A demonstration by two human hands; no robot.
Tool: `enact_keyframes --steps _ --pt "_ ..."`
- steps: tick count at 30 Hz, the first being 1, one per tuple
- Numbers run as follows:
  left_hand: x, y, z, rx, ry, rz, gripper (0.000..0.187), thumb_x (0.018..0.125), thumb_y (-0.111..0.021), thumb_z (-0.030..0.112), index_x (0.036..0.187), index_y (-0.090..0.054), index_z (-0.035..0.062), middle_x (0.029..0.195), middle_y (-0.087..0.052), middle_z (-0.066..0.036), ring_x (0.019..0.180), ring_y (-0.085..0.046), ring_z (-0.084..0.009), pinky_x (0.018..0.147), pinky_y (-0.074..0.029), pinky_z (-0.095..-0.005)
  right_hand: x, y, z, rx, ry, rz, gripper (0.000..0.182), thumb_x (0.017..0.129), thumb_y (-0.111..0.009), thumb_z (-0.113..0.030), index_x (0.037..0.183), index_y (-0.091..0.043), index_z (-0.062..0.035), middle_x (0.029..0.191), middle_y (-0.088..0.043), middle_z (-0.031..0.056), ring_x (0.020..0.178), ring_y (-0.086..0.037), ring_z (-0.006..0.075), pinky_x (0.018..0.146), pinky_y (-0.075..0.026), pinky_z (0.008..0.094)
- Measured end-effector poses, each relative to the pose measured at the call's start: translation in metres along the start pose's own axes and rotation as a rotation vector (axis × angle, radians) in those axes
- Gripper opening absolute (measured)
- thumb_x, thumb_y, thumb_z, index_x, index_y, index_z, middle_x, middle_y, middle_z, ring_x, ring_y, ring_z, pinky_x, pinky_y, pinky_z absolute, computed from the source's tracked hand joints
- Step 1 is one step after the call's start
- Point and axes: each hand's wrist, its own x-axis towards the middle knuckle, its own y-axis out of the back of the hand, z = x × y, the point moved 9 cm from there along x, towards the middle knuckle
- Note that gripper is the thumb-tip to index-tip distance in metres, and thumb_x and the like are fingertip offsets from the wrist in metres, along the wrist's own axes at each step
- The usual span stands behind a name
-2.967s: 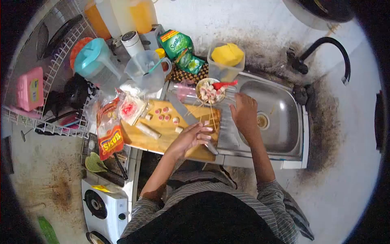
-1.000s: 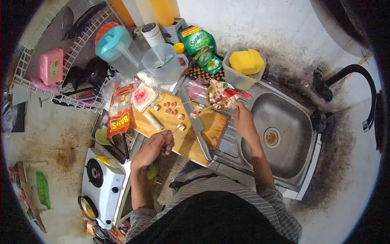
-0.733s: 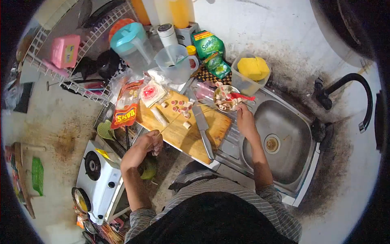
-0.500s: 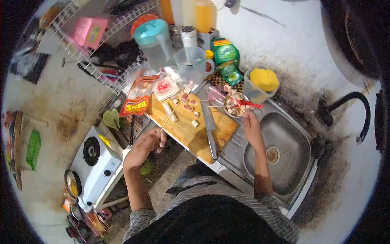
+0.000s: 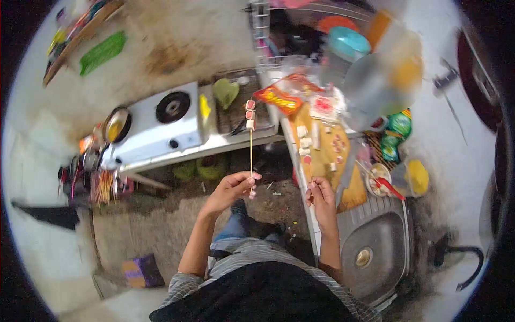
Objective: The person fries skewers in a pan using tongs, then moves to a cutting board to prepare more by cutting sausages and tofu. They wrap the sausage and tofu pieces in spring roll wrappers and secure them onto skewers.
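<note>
Head: right skewer (image 5: 305, 144) partly hidden

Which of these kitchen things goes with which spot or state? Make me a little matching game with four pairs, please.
Things:
1. Left hand
2. Knife
3. Spoon
4. Yellow block

Places or states:
A. Red, in the bowl
B. In the plastic tub
C. Holding the skewer nearer the stove
D. On the cutting board

Pairs: 1-C, 2-D, 3-A, 4-B
</note>
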Motion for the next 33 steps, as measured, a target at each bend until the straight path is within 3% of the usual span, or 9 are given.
enact_keyframes --steps 2,6,17,20,26,31,33 --pt "-0.022 0.029 0.006 0.081 -0.096 0.069 0.024 0.089 -0.051 0.02 0.105 -0.056 0.0027 0.076 -0.053 0.002 0.069 -0.052 -0.0069 0.065 -0.045 -0.0227 0.009 -0.044 0.022 -0.068 -0.084 -0.141 0.012 0.089 -0.048 -0.011 0.098 -0.051 -0.0041 0.079 -0.049 -0.0015 0.061 -0.045 0.0041 0.053 -0.039 0.0185" --pt "-0.077 0.104 0.004 0.116 -0.084 0.307 0.025 0.088 -0.053 0.021 0.104 -0.06 0.0028 0.077 -0.057 0.001 0.068 -0.053 -0.0062 0.064 -0.045 -0.0212 0.017 -0.138 0.059 -0.042 -0.214 -0.324 0.015 0.087 -0.051 -0.01 0.1 -0.053 -0.0037 0.08 -0.052 -0.0015 0.069 -0.05 0.0043 0.059 -0.044 0.0198" --pt "-0.266 0.349 0.016 0.196 -0.156 0.761 0.023 0.084 -0.058 0.019 0.098 -0.063 -0.0001 0.079 -0.058 -0.003 0.066 -0.053 -0.008 0.061 -0.044 -0.0226 0.024 -0.443 0.165 -0.273 -0.167 -0.69 0.016 0.084 -0.057 -0.012 0.096 -0.059 -0.0014 0.077 -0.056 -0.0012 0.069 -0.051 0.0049 0.058 -0.042 0.0194" --pt "-0.305 0.392 0.015 0.27 -0.153 0.817 0.023 0.085 -0.058 0.017 0.1 -0.063 0.0007 0.078 -0.06 -0.001 0.066 -0.052 -0.0074 0.06 -0.043 -0.0212 0.016 -0.501 0.18 -0.325 -0.18 -0.714 0.017 0.083 -0.058 -0.012 0.095 -0.061 -0.0002 0.076 -0.057 -0.0004 0.067 -0.051 0.0051 0.057 -0.041 0.0202" --pt "-0.341 0.456 0.003 0.124 -0.164 0.961 0.02 0.082 -0.06 0.013 0.097 -0.063 0.0003 0.08 -0.059 -0.003 0.067 -0.053 -0.0074 0.06 -0.044 -0.0219 0.019 -0.579 0.203 -0.446 -0.153 -0.79 0.016 0.082 -0.059 -0.012 0.092 -0.062 0.0001 0.071 -0.056 -0.0016 0.062 -0.049 0.0047 0.055 -0.041 0.0197" --pt "-0.348 0.5 0.007 0.154 -0.117 1.017 0.02 0.082 -0.059 0.012 0.098 -0.063 -0.0001 0.087 -0.061 -0.004 0.07 -0.055 -0.0078 0.061 -0.045 -0.0216 0.092 -0.641 0.232 -0.61 0.021 -0.831 0.016 0.08 -0.062 -0.017 0.087 -0.065 -0.003 0.068 -0.059 -0.0014 0.064 -0.052 0.0064 0.06 -0.042 0.0225" --pt "-0.347 0.522 0.011 0.147 -0.136 1.031 0.02 0.082 -0.059 0.013 0.098 -0.063 -0.0002 0.085 -0.061 -0.004 0.068 -0.055 -0.0077 0.061 -0.045 -0.0215 0.124 -0.685 0.219 -0.753 0.263 -0.833 0.015 0.077 -0.063 -0.015 0.086 -0.066 -0.0039 0.071 -0.064 0.0042 0.063 -0.055 0.0093 0.062 -0.044 0.025"
